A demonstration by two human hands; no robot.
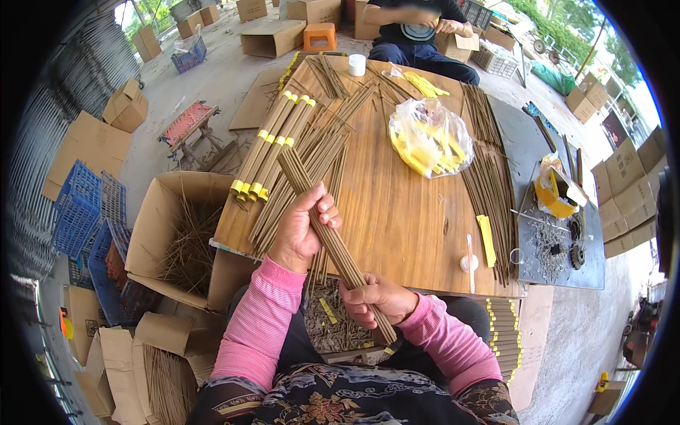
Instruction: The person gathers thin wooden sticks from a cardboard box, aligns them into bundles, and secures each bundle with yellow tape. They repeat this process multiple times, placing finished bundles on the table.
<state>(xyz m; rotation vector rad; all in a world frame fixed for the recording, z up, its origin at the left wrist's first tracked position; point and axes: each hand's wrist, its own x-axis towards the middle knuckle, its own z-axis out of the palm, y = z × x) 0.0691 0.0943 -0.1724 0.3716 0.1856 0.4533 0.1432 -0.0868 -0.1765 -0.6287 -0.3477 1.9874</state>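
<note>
Judging by what lies around, the work looks part-way along: several yellow-banded bundles [256, 154] rest at the left of the wooden table [404, 227] and a further banded stack [503, 336] sits at the lower right of the frame, while many loose sticks [487, 191] are left unbanded. The held bundle [341, 258] slants through the frame's centre, the left hand [301, 223] closed around its upper part and the right hand [377, 297] around its lower part. It looks slim, brown and closely packed, without a visible band, though what the fingers cover cannot be told.
</note>
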